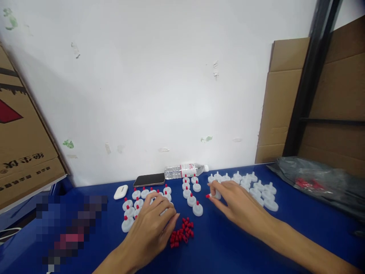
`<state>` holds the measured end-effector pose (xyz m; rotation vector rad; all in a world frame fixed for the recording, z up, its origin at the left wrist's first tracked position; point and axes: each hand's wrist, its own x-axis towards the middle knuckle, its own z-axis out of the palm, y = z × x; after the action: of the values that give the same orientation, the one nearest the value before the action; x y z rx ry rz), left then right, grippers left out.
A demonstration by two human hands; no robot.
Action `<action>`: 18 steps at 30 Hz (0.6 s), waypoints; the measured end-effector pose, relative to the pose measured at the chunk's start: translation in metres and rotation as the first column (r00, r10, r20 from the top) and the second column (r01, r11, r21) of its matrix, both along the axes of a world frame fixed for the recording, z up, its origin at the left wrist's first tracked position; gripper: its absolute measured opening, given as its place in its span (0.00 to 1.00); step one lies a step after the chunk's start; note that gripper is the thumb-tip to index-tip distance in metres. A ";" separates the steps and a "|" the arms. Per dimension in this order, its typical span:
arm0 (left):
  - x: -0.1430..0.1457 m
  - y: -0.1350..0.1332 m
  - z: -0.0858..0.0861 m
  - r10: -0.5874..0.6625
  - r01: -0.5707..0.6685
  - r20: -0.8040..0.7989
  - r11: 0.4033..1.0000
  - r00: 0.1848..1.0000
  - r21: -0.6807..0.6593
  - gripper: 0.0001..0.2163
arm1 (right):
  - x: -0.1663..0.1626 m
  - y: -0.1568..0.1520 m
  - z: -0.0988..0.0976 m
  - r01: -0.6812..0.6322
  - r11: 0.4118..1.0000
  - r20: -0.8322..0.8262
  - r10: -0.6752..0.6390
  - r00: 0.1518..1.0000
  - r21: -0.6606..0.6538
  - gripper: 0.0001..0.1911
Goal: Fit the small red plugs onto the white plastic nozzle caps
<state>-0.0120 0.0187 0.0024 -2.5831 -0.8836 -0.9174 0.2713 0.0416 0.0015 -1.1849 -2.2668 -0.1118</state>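
Red cap point(208, 196) pinched in right hand point(230, 201) fingers point(213, 198) against white disc point(218, 195).

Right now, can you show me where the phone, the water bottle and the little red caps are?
Phone point(149, 179): head view, middle of its dark screen.
Water bottle point(185, 171): head view, on its label.
Red caps point(182, 230): head view, middle of the loose pile.

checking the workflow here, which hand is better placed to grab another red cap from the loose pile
Left, probably: the left hand rests right beside the red cap pile, while the right hand is farther off, holding a white piece.
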 end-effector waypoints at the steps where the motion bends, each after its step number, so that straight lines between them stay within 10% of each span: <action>1: 0.000 -0.001 0.000 0.003 -0.003 0.010 1.000 1.000 -0.010 0.07 | 0.000 0.000 -0.001 0.010 1.000 0.019 -0.010 1.000 -0.023 0.03; 12: -0.008 0.006 -0.010 0.012 -0.013 0.101 1.000 0.995 0.010 0.09 | -0.002 0.001 -0.010 -0.057 0.992 -0.005 0.057 0.998 -0.115 0.04; 18: -0.001 -0.003 -0.006 0.034 -0.050 -0.115 0.989 0.993 -0.140 0.11 | -0.003 0.001 -0.009 0.009 0.989 0.072 0.002 0.997 -0.151 0.03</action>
<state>-0.0127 0.0155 -0.0036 -2.6940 -1.0014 -0.7135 0.2687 0.0430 -0.0079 -1.2812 -2.3708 0.0167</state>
